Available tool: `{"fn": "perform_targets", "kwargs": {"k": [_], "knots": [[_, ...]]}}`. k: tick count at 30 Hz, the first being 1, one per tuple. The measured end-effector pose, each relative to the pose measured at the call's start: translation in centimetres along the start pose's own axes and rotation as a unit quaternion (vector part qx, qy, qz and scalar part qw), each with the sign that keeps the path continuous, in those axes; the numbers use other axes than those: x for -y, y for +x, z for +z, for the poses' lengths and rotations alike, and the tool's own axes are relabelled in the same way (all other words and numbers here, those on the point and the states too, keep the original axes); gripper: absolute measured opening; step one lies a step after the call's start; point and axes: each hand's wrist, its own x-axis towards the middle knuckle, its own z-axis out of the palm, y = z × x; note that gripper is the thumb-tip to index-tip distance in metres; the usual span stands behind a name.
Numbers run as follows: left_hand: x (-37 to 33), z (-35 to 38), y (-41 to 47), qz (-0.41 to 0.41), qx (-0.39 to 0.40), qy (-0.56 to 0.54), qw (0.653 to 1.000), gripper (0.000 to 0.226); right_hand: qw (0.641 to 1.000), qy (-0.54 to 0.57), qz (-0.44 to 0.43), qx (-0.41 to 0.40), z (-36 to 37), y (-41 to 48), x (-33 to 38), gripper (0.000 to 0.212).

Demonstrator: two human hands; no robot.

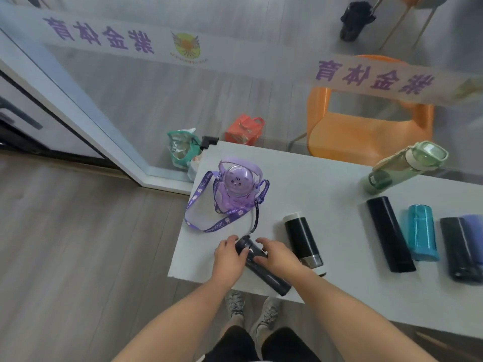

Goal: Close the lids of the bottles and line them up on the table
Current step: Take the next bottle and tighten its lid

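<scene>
Both hands [254, 256] clasp the dark bottle [264, 267] — lid end.

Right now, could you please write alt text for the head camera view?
Both hands, left hand and right hand, hold a dark bottle lying at the white table's near edge. A purple bottle stands behind; more bottles lie in a row to the right, a green bottle beyond.

Soft even indoor light, faint shadows, slight blur, wide-angle edge bending.
</scene>
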Motion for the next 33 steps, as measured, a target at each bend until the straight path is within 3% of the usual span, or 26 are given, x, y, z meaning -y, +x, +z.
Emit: {"fn": "perform_targets", "kwargs": {"k": [8, 13, 18, 22, 28, 33], "knots": [[-0.5, -0.9, -0.4, -0.054, 0.02, -0.077, 0.995, 0.036, 0.997, 0.058, 0.003, 0.042, -0.1, -0.1, 0.5, 0.079], [-2.9, -3.6, -1.1, 0.039, -0.028, -0.102, 0.994, 0.037, 0.991, 0.127, -0.044, -0.024, -2.6, -1.7, 1.6, 0.09], [-6.0, -6.4, -2.4, 0.192, -0.049, -0.048, 0.979, 0.037, 0.982, 0.116, -0.121, -0.09, -5.5, -3.2, 2.8, 0.075], [-6.6, -6.9, -3.0, 0.259, -0.059, 0.015, 0.964, 0.035, 0.973, 0.116, -0.15, -0.135, -6.3, -4.1, 3.2, 0.064], [-5.3, -7.3, -4.3, 0.307, -0.041, 0.125, 0.943, 0.039, 0.972, 0.103, -0.17, -0.125, -6.0, -6.0, 3.2, 0.062], [-5.3, -7.4, -4.9, 0.369, -0.051, 0.202, 0.906, 0.04, 0.981, 0.047, -0.153, -0.107, -6.5, -7.5, 2.9, 0.079]]}}
